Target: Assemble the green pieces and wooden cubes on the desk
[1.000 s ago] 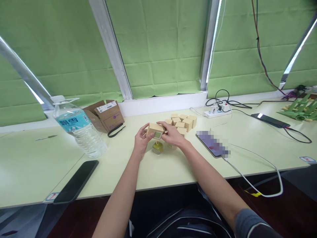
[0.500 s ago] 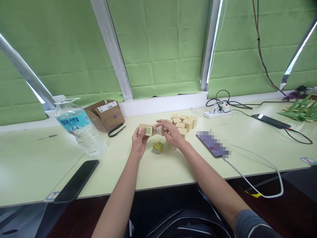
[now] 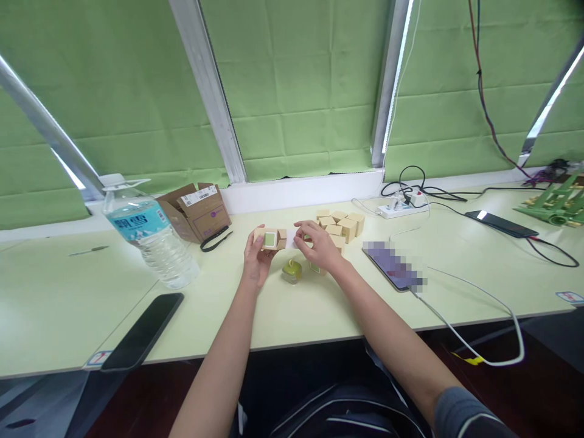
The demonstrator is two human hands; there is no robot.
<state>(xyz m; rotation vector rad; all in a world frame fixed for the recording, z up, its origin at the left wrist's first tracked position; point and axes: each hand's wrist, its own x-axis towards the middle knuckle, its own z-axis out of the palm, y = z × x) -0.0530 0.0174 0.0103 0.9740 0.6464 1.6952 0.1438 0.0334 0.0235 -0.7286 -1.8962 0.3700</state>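
Observation:
My left hand (image 3: 256, 261) is wrapped around a small tan cardboard box (image 3: 270, 239) with a green and white label, held just above the table. The box's right end has its flaps open. At that end my right hand (image 3: 316, 244) pinches a white slip (image 3: 291, 239) that looks like paper; part of it is hidden by the fingers. Below the hands, a small green-lidded jar (image 3: 292, 271) with a loop on top stands on the table. Several small tan boxes (image 3: 348, 229) are grouped behind and beside my right hand, which partly covers them.
A large water bottle (image 3: 152, 234) and an open brown carton (image 3: 201, 214) stand to the left, near a black phone (image 3: 142, 331). On the right lie a phone (image 3: 391, 266) with a white cable, a power strip (image 3: 402, 208) and a black device (image 3: 500, 224).
My right fingers have closed on the white slip at the box's open end, where the flap stood before. The box has turned slightly in my left hand.

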